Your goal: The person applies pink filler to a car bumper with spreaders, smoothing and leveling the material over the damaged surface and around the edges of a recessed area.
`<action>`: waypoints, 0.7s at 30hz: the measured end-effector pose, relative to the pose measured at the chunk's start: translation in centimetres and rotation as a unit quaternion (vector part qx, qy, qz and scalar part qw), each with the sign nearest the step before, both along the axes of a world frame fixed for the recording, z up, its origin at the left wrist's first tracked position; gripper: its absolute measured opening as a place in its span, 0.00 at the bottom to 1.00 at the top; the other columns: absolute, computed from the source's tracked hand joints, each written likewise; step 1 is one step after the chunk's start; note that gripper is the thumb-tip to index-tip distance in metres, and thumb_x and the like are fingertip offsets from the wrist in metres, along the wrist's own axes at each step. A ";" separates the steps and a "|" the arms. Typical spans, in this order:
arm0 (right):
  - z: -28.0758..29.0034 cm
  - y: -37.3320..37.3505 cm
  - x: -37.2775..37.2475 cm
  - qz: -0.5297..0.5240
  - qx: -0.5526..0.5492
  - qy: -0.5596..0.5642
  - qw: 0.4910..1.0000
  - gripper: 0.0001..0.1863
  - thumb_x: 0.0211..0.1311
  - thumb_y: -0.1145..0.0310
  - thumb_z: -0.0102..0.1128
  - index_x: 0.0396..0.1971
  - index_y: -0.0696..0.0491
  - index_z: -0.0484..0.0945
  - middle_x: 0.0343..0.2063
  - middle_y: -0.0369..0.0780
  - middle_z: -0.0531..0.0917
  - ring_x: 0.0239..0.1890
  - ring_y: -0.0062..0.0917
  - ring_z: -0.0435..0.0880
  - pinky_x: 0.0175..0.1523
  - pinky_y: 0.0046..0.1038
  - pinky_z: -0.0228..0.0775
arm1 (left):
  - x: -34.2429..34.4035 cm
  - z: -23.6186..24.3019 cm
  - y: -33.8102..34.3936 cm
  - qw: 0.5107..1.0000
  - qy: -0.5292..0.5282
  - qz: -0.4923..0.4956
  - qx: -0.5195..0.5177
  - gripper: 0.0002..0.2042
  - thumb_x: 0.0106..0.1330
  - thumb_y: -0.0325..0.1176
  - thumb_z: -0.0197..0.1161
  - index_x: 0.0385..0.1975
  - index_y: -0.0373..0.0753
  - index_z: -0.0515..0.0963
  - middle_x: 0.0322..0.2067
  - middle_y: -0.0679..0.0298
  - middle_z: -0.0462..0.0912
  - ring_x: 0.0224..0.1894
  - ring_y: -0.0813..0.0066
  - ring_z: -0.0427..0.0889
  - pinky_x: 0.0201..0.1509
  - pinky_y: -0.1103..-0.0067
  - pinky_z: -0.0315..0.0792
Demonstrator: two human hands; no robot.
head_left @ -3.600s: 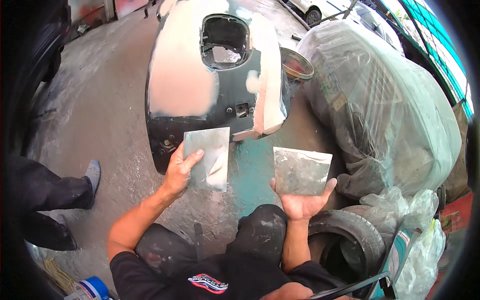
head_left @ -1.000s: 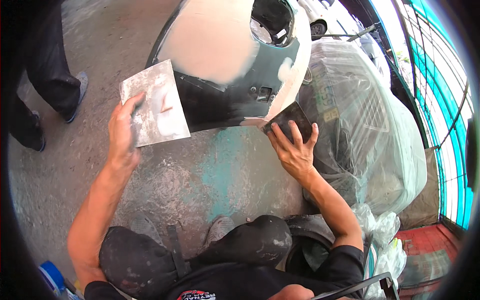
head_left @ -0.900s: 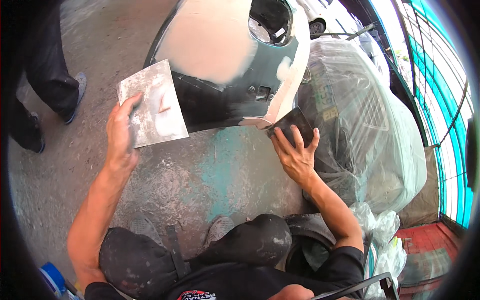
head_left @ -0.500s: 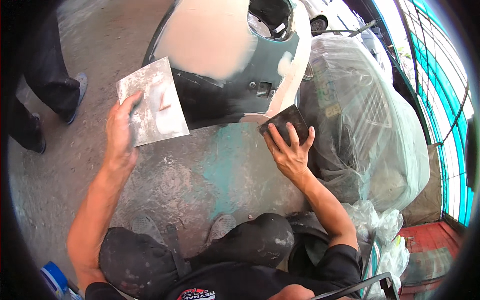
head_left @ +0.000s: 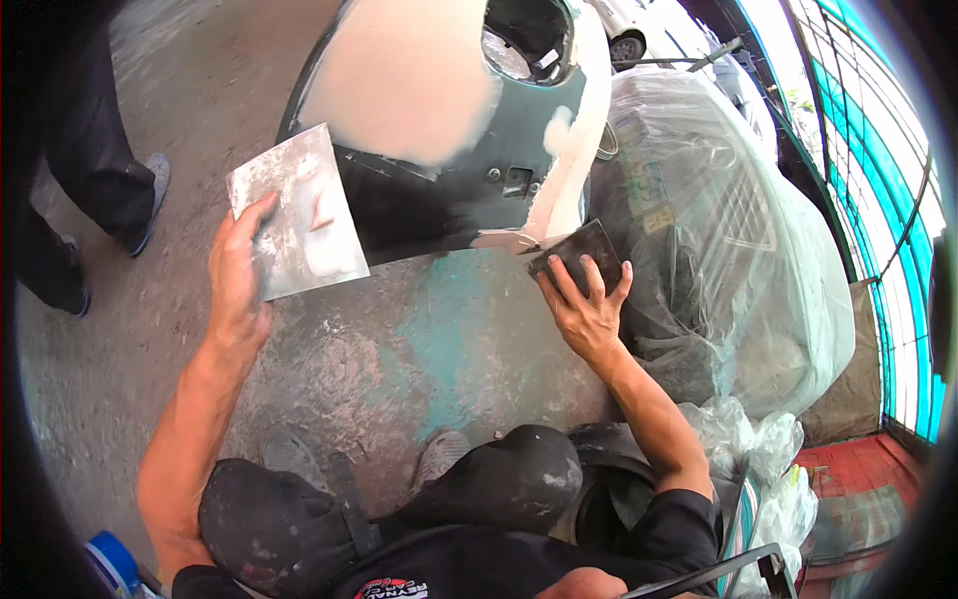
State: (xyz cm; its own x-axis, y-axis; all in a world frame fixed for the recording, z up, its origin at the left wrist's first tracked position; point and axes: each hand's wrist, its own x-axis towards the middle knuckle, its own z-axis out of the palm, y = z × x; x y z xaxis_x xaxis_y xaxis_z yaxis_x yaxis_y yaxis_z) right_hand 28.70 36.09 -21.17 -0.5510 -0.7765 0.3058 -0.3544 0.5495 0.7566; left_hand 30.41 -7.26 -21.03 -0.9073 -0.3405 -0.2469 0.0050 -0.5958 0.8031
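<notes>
From here I see the left hand (head_left: 241, 270) grip a smeared metal plate (head_left: 289, 235), thumb on top, other fingers hidden. The right hand's (head_left: 587, 317) fingers fan across a dark spreader (head_left: 591, 243) by the car bumper's (head_left: 419, 208) lower corner; too steep a tilt could gouge the pinkish filler (head_left: 549, 212).

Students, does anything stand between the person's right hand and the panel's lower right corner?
Only the dark flat plate that the right hand holds, its edge close to that corner of the panel. Nothing else visible is in the way; the pale plate in the left hand is off to the left.
</notes>
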 end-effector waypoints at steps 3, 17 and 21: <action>0.4 0.6 0.5 0.032 -0.036 -0.024 0.999 0.18 0.55 0.58 0.69 0.48 0.32 0.86 0.61 0.25 0.74 0.66 0.35 0.65 0.71 0.70 0.38 | -0.4 -0.9 -0.5 1.000 0.001 0.013 -0.002 0.18 0.69 0.38 0.62 0.54 0.35 0.79 0.53 0.61 0.81 0.54 0.71 0.80 0.59 0.75 0.71; 1.6 2.5 -5.7 0.173 -0.092 -0.020 0.980 0.20 0.55 0.52 0.69 0.50 0.26 0.84 0.63 0.21 0.72 0.66 0.31 0.66 0.74 0.70 0.37 | 0.1 -1.2 -0.4 0.999 0.005 0.016 -0.029 0.17 0.71 0.37 0.61 0.55 0.35 0.75 0.52 0.62 0.78 0.55 0.71 0.77 0.61 0.74 0.71; 1.3 2.5 -7.4 0.206 -0.088 -0.022 0.974 0.22 0.52 0.53 0.72 0.50 0.27 0.84 0.63 0.21 0.72 0.69 0.32 0.63 0.73 0.70 0.39 | 0.2 -1.9 -0.7 0.999 -0.001 0.020 -0.037 0.20 0.71 0.38 0.61 0.57 0.34 0.74 0.54 0.60 0.77 0.57 0.68 0.76 0.63 0.72 0.69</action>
State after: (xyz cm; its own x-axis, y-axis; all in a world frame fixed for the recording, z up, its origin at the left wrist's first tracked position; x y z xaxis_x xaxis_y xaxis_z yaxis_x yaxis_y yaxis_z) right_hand 21.29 38.57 -19.83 -0.2189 -0.8723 0.4372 -0.6029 0.4732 0.6423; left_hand 30.58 -7.96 -22.95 -0.8922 -0.3935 -0.2216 0.0255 -0.5337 0.8453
